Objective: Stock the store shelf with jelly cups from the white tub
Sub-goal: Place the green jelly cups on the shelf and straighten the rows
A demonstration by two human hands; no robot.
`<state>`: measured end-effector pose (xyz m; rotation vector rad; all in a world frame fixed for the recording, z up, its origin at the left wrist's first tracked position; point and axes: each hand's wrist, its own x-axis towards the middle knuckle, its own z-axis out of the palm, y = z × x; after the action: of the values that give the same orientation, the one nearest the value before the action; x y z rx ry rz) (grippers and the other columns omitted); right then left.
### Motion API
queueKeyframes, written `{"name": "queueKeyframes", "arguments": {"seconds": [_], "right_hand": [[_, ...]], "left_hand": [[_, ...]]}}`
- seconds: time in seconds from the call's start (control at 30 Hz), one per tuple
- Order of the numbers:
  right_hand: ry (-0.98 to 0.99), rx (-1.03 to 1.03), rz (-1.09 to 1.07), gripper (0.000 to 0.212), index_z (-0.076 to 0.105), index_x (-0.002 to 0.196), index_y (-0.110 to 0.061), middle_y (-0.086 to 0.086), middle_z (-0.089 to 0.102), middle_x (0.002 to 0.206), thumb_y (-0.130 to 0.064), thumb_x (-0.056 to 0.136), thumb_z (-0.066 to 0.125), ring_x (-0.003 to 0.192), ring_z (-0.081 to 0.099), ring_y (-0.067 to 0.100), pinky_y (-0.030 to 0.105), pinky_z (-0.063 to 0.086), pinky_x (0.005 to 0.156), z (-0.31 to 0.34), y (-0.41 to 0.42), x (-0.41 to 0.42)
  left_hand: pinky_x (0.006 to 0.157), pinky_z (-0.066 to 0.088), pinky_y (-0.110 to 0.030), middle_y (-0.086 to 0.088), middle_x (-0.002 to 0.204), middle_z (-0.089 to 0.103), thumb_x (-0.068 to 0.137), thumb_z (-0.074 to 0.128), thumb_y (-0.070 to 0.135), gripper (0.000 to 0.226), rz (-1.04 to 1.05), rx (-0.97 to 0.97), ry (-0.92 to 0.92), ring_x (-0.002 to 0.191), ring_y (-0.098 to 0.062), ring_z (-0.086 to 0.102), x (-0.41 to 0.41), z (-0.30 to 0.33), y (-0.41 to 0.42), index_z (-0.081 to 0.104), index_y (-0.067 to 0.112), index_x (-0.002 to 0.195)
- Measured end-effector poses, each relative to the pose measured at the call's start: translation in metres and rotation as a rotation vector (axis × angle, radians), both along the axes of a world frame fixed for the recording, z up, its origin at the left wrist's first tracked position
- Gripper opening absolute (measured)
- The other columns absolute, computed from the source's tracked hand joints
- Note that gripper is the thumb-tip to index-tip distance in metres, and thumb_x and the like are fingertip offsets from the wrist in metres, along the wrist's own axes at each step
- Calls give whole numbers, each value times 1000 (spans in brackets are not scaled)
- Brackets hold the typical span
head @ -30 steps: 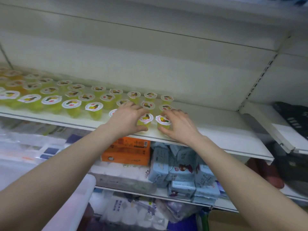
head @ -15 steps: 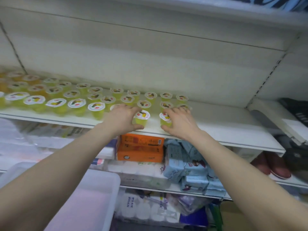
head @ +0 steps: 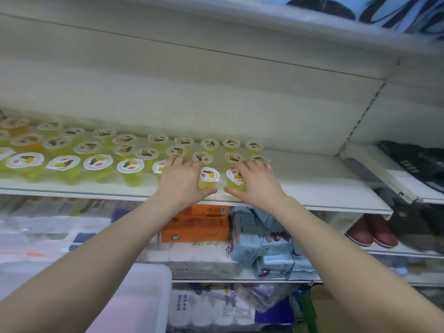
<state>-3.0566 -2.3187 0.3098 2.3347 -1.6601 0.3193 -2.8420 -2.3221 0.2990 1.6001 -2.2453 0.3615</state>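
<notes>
While both hands rest at the front edge of the store shelf (head: 312, 203), the step in hand looks like the setting-down and lining-up of the newest jelly cups. The left hand (head: 179, 182) has its fingers spread over the front row, with its thumb curving under a green jelly cup (head: 208, 180) that stands between the two hands; whether it truly grips that cup or only steadies it I cannot tell. The right hand (head: 255, 182) is cupped against a second green cup (head: 235, 179), fingers curled over its far side and thumb lying low along the shelf in front of it, so it seems to hold or nudge that cup into place.

Behind and to the left stand several rows of jelly cups (head: 96, 155), lids up (the far-left ones look more orange than green). The right part of the shelf is bare, so the stocking is, by my judgement, well along but not finished.

The white tub (head: 153, 296) sits low, under the left forearm; its contents cannot be seen from here. The next move probably calls for letting go of both cups without tipping them, since they stand near the shelf's lip, then reaching down to the tub for more and extending the rows rightward.

On the lower shelves lie an orange box (head: 194, 223) and pale blue packets (head: 262, 243).
</notes>
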Motion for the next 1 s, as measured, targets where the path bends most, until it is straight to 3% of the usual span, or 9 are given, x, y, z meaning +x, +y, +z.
{"name": "queueKeyframes", "arguments": {"seconds": [0.1,0.2,0.27,0.37,0.47,0.63,0.77,0.9,1.0], "right_hand": [[-120,8,-14,51,54,130,-25,4,60,128,-57,91,46,118,51,29,40,34,95,16,-12,-1],[-142,30,-71,45,53,132,-23,7,60,127,-48,95,46,119,49,29,39,36,96,29,-33,-4],[-133,81,-93,45,54,130,-23,9,61,124,-48,94,47,117,50,31,38,37,95,31,-45,-4],[-138,195,-114,45,57,124,-25,6,62,118,-52,89,50,115,51,30,37,38,92,28,-58,-1],[-134,240,-122,42,59,113,-28,2,65,111,-57,83,52,108,54,26,35,39,85,27,-66,1],[-185,229,-113,34,59,107,-25,1,65,103,-52,85,55,100,55,25,35,39,84,26,-71,0],[-186,222,-94,34,58,105,-26,-1,64,99,-53,85,53,100,54,24,35,37,81,27,-71,-2],[-219,226,-89,39,59,111,-27,-3,64,110,-57,88,50,109,51,22,35,38,89,28,-81,-7],[-197,210,-97,36,56,121,-27,-2,61,120,-48,93,50,116,47,23,38,37,95,30,-97,-12]], "left_hand": [[88,43,-40,-10,98,70,78,36,74,73,-16,-54,64,99,-33,57,6,11,-9,64,17,114],[86,44,-39,-14,98,70,83,45,62,59,13,-50,91,101,-35,56,7,28,-30,66,14,111],[92,41,-38,-14,97,70,83,56,56,52,28,-18,59,105,-36,53,5,34,-45,68,13,111],[112,23,-38,-11,102,69,80,50,63,59,27,66,-51,114,-32,48,0,33,-66,67,17,113],[118,7,-37,-9,113,65,79,48,68,61,50,192,-162,125,-28,42,-4,35,-79,64,21,116],[119,6,-36,-8,109,64,82,46,65,54,65,324,-162,124,-25,42,-15,38,-91,66,19,105],[119,4,-34,-10,115,62,83,47,65,58,64,353,-131,127,-25,39,-26,37,-92,63,19,115],[118,3,-35,-4,119,62,77,46,75,70,80,347,-110,130,-24,37,-26,39,-94,60,23,122],[118,6,-35,0,116,64,80,44,74,67,105,269,-29,127,-23,41,-21,44,-105,59,26,124]]}}
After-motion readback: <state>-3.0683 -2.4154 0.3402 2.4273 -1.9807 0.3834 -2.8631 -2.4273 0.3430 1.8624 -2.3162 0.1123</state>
